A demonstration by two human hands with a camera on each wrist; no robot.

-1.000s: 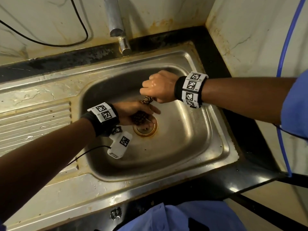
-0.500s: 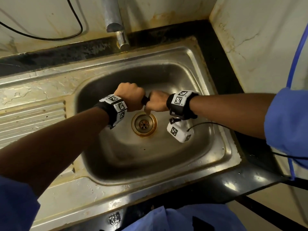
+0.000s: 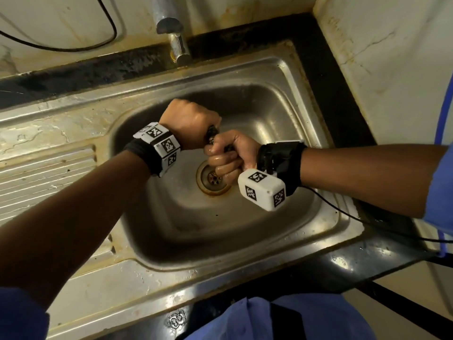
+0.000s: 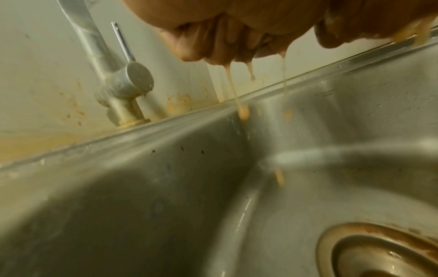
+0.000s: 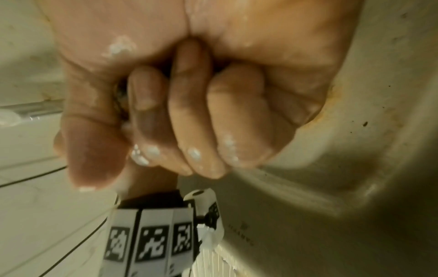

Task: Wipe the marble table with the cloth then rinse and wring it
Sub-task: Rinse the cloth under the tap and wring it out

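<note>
Over the steel sink basin (image 3: pixel 282 133), both fists hold a dark cloth (image 3: pixel 211 134) twisted into a tight rope; only a short piece shows between them. My left hand (image 3: pixel 193 123) grips its far end, knuckles up. My right hand (image 3: pixel 226 155) grips the near end with the fingers curled underneath, just above the drain (image 3: pixel 212 179). In the left wrist view, cloudy water (image 4: pixel 233 88) drips from my left hand (image 4: pixel 237 33) into the sink (image 4: pixel 166 187). The right wrist view shows my right hand (image 5: pixel 180 112) clenched and wet, with a sliver of cloth (image 5: pixel 120 101) in its grasp.
The tap (image 3: pixel 175 39) stands at the back of the sink, with no water running from it. A ribbed draining board (image 3: pixel 44 177) lies to the left. Black counter edging (image 3: pixel 326 69) and a stained wall (image 3: pixel 392 57) close the right side. A black cable (image 3: pixel 73 47) hangs on the back wall.
The hands have come together from one above the other to side by side. My right wrist rolled over, so its camera box now hangs below, and the cloth is twisted tighter.
</note>
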